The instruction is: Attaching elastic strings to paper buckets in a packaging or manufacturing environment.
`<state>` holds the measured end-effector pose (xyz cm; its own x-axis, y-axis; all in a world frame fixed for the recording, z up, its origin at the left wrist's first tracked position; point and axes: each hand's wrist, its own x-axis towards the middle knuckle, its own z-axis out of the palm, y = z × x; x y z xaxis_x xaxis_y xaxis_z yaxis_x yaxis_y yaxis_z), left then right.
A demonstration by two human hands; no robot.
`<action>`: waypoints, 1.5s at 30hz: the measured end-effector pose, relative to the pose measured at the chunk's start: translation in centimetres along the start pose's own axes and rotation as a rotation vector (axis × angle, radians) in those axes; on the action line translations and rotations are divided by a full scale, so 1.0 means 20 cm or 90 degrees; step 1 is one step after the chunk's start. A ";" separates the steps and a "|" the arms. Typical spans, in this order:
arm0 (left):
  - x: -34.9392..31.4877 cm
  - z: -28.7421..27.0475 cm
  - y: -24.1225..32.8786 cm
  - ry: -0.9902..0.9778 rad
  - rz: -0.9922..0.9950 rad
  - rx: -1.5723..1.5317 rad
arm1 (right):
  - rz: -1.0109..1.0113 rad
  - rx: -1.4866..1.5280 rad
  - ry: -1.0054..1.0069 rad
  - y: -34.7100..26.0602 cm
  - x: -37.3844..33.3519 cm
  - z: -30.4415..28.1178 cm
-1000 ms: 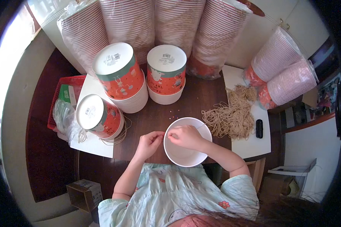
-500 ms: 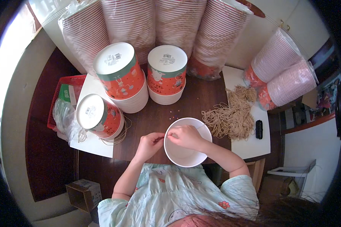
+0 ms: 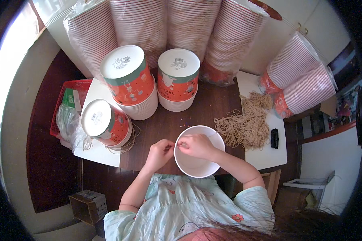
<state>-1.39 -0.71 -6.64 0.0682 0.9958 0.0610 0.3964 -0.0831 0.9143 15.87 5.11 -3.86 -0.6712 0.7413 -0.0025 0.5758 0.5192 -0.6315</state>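
Observation:
A white paper bucket (image 3: 197,168) stands at the table's front edge, its mouth facing up. My right hand (image 3: 196,146) reaches inside it, fingers pinched at the left wall near the rim. Against the outside of that same wall is my left hand (image 3: 160,152), its thumb and fingers pinched together. What either pinch holds is too small to make out. A thin strand of cord (image 3: 214,134) shows at the bucket's right inner rim. Just right of the bucket lies a loose heap of tan cord (image 3: 247,122).
Upside-down stacks of red and green paper buckets (image 3: 128,86), (image 3: 177,82), (image 3: 108,124) stand at the left and back. Tall plastic-wrapped bucket stacks (image 3: 193,28) line the far side, with more wrapped stacks (image 3: 305,86) at right. A black object (image 3: 274,138) lies right of the cord; a red basket (image 3: 58,106) sits at left.
Both hands stay at the bucket's left wall, with only slight finger movement. The bucket and everything around it look the same.

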 end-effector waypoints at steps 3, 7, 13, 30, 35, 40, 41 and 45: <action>0.00 0.00 -0.01 -0.009 -0.028 -0.016 | 0.015 0.013 -0.002 -0.01 0.00 -0.01; 0.00 0.01 -0.04 -0.009 -0.057 -0.065 | 0.023 0.040 0.005 0.00 0.00 -0.01; 0.00 0.02 -0.15 -0.012 -0.138 -0.243 | 0.036 0.026 0.007 0.00 0.00 0.00; 0.06 -0.26 0.03 -0.101 -0.144 -0.966 | -0.270 -0.139 0.066 0.08 0.07 -0.08; 0.07 -0.18 0.08 -0.082 -0.167 -0.763 | -0.344 -0.080 0.016 0.06 0.11 -0.12; 0.11 -0.09 0.07 -0.054 -0.198 -0.557 | -0.203 0.145 -0.046 0.01 0.08 -0.19; 0.11 -0.08 0.08 -0.056 -0.204 -0.504 | -0.203 0.144 -0.046 0.00 0.07 -0.20; 0.12 -0.05 0.08 -0.051 0.025 -0.143 | -0.155 0.249 -0.051 -0.03 0.06 -0.23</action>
<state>-1.47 1.53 -4.70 0.1549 0.9851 0.0749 0.1795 -0.1027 0.9784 16.85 7.63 0.09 -0.8077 0.5745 0.1326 0.1877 0.4637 -0.8659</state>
